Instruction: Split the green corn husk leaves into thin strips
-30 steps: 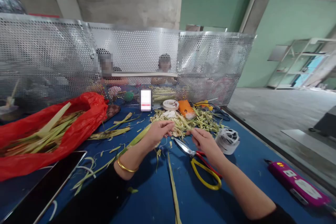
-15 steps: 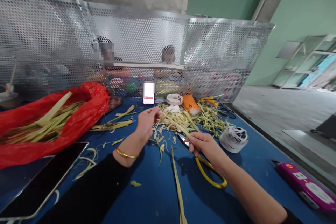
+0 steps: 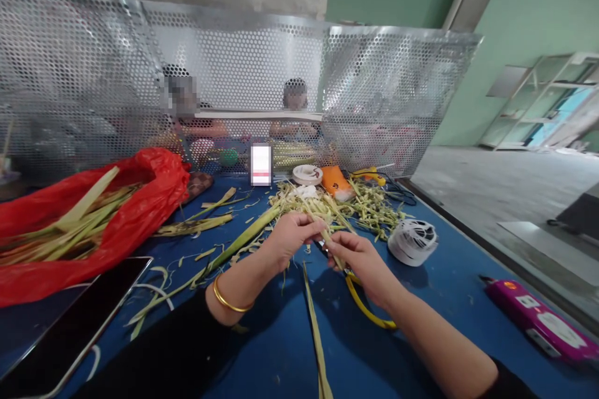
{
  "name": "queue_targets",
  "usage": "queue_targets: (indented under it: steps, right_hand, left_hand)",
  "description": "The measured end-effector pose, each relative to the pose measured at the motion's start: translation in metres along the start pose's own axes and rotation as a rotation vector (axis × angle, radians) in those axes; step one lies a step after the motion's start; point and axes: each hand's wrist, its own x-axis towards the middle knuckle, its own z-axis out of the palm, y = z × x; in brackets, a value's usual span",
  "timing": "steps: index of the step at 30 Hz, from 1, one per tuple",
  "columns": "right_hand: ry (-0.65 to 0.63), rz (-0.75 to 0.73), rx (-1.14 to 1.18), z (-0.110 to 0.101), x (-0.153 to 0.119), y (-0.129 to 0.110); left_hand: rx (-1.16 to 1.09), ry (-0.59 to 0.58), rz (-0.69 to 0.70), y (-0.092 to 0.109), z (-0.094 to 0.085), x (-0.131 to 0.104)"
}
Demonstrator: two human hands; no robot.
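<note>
Both hands meet above the middle of the blue table. My left hand [image 3: 296,237] is closed, its thumb and fingers pinching a pale green leaf strip [image 3: 326,235]. Close against it, my right hand [image 3: 353,252] pinches the same strip, whose lower end shows under the fingers. Beneath the right hand lie scissors with yellow handles [image 3: 367,312], their blades mostly covered. A long green leaf [image 3: 238,242] runs from behind my left hand toward the lower left; whether the hand touches it is hidden. One narrow dry strip [image 3: 314,330] lies in front of the hands.
Leaf scraps [image 3: 374,206] are heaped behind the hands, near a tape roll [image 3: 306,174] and orange packet [image 3: 336,181]. A red bag [image 3: 159,181] of leaves and a tablet [image 3: 88,318] are left; a white roll [image 3: 412,243] and purple device [image 3: 538,318] right. People sit behind a perforated screen [image 3: 262,62].
My left hand has moved right and nearer, up against my right hand. A long green leaf now stretches out to its left. The view has shifted slightly.
</note>
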Motion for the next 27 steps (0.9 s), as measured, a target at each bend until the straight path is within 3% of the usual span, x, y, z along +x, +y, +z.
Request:
queue_targets:
  steps: [5,10,16,22,27]
  right_hand:
    - [-0.005,-0.032,-0.022,-0.004,0.000,-0.003]
    - [-0.057,-0.012,-0.002,-0.005,-0.001,-0.004]
    - [-0.060,-0.058,-0.008,-0.002,-0.001,-0.001]
    - [-0.033,-0.032,0.011,0.003,-0.001,0.004]
    - [-0.053,-0.121,-0.237,0.005,-0.002,0.007]
  left_hand:
    - [0.032,0.053,0.064,0.004,-0.007,0.001]
    - [0.057,0.031,0.083,0.001,-0.005,0.000]
    - [0.032,0.138,0.107,-0.002,-0.002,0.001]
    - [0.128,-0.043,0.039,-0.006,-0.002,0.000]
    - [0.150,-0.041,0.034,-0.005,-0.002,0.000]
